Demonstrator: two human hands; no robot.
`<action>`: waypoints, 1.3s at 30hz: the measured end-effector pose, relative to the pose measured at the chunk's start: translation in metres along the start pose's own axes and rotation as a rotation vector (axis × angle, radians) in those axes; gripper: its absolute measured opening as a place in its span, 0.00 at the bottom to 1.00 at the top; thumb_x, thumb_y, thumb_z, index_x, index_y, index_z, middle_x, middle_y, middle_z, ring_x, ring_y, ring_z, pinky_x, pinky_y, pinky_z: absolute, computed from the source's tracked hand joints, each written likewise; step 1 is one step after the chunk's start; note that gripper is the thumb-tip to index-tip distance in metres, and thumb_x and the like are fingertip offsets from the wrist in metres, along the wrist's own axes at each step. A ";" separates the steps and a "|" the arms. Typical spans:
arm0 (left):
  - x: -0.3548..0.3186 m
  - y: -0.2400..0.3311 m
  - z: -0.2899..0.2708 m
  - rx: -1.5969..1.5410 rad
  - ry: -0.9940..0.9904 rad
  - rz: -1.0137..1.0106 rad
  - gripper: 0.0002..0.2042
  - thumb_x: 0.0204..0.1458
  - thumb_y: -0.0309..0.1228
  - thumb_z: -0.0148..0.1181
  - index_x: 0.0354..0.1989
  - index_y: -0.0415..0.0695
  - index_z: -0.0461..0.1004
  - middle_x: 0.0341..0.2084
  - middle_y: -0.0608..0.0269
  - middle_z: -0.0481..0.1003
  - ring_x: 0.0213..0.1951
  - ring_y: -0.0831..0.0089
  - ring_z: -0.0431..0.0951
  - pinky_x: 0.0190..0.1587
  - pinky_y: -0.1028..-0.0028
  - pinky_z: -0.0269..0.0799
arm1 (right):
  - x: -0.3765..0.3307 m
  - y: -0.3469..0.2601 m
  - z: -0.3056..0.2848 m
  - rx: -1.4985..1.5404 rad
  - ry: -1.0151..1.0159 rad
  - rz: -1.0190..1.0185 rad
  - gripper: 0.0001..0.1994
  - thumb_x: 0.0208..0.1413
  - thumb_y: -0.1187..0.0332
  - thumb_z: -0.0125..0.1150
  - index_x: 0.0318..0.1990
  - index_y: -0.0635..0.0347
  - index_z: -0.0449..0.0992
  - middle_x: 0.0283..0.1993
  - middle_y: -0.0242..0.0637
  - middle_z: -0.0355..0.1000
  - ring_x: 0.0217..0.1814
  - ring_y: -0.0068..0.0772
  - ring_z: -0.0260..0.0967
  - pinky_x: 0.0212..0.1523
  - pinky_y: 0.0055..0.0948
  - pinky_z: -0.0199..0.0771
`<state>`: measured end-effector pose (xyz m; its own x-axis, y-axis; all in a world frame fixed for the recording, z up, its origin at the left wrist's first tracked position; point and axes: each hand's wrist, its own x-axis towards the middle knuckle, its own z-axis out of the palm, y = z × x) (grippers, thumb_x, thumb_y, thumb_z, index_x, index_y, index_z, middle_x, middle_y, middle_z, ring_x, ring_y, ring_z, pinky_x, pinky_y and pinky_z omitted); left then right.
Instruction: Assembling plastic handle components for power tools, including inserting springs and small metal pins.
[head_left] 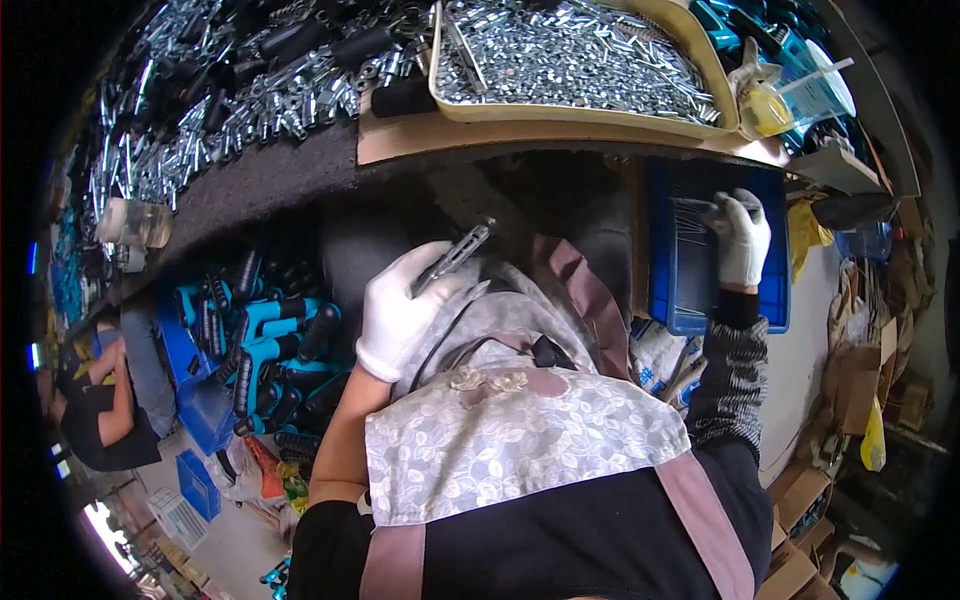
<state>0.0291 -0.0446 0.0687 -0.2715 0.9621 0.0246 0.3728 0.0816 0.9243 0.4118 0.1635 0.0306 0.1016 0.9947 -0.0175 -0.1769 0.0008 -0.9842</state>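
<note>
My left hand [398,312], in a white glove, is closed around a long, narrow, slotted metal piece [452,258]. Its tip points up and to the right, above my apron-covered lap. On the right, my gloved right hand [742,243] reaches over a blue plastic bin [776,308] with its fingers bent together. Thin metal rods [686,225] lie in the bin just left of these fingertips. Whatever the fingertips pinch is too small to make out.
Along the bench, a cream tray [590,118] holds many small metal parts, with a heap of metal pieces [240,110] to its left. A clear jar [135,222] is near the bench edge. Teal-and-black tool handles [265,350] fill the lower left, where another person [105,405] sits. Cardboard boxes [800,500] stand lower right.
</note>
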 end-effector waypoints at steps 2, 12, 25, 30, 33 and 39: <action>0.001 0.004 0.000 0.089 -0.046 0.001 0.20 0.51 0.28 0.67 0.51 0.31 0.75 0.42 0.52 0.80 0.43 0.70 0.79 0.49 0.73 0.73 | -0.033 0.005 0.045 -0.168 -0.349 -0.151 0.14 0.58 0.73 0.60 0.50 0.62 0.69 0.42 0.42 0.76 0.40 0.30 0.76 0.41 0.28 0.79; -0.021 0.034 -0.033 -0.174 0.258 -0.124 0.22 0.55 0.35 0.67 0.53 0.31 0.73 0.41 0.56 0.78 0.40 0.75 0.77 0.46 0.75 0.73 | -0.144 0.006 0.208 0.384 -0.908 0.652 0.20 0.56 0.73 0.65 0.54 0.71 0.70 0.48 0.49 0.76 0.46 0.41 0.79 0.49 0.35 0.81; -0.017 0.028 -0.043 -0.127 0.276 -0.158 0.16 0.55 0.22 0.60 0.52 0.30 0.73 0.35 0.56 0.79 0.35 0.73 0.81 0.40 0.76 0.78 | -0.152 -0.001 0.212 -0.125 -0.858 0.206 0.12 0.53 0.78 0.65 0.45 0.69 0.77 0.39 0.37 0.78 0.37 0.23 0.78 0.40 0.22 0.79; -0.020 0.040 -0.043 -0.281 0.210 -0.108 0.15 0.55 0.23 0.64 0.50 0.30 0.74 0.34 0.59 0.79 0.36 0.75 0.81 0.39 0.78 0.76 | -0.145 -0.003 0.209 -0.104 -0.837 0.281 0.10 0.53 0.75 0.66 0.43 0.66 0.77 0.36 0.33 0.77 0.33 0.19 0.74 0.36 0.20 0.76; -0.021 0.025 -0.050 -0.080 0.205 0.032 0.17 0.50 0.26 0.68 0.47 0.32 0.76 0.34 0.55 0.79 0.36 0.69 0.81 0.40 0.75 0.75 | -0.122 -0.020 0.196 -0.201 -0.710 0.257 0.06 0.55 0.74 0.63 0.40 0.62 0.77 0.31 0.27 0.72 0.28 0.15 0.67 0.30 0.17 0.69; -0.022 0.025 -0.057 0.129 0.082 0.141 0.14 0.44 0.24 0.69 0.41 0.34 0.79 0.32 0.51 0.79 0.34 0.62 0.81 0.39 0.72 0.75 | -0.090 -0.058 0.171 -0.276 -0.683 0.119 0.06 0.51 0.75 0.57 0.37 0.64 0.72 0.28 0.24 0.64 0.26 0.12 0.56 0.27 0.15 0.56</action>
<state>-0.0061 -0.0788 0.1130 -0.2778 0.9424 0.1861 0.5212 -0.0149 0.8533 0.2456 0.0919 0.1193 -0.5495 0.8292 -0.1024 0.1131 -0.0476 -0.9924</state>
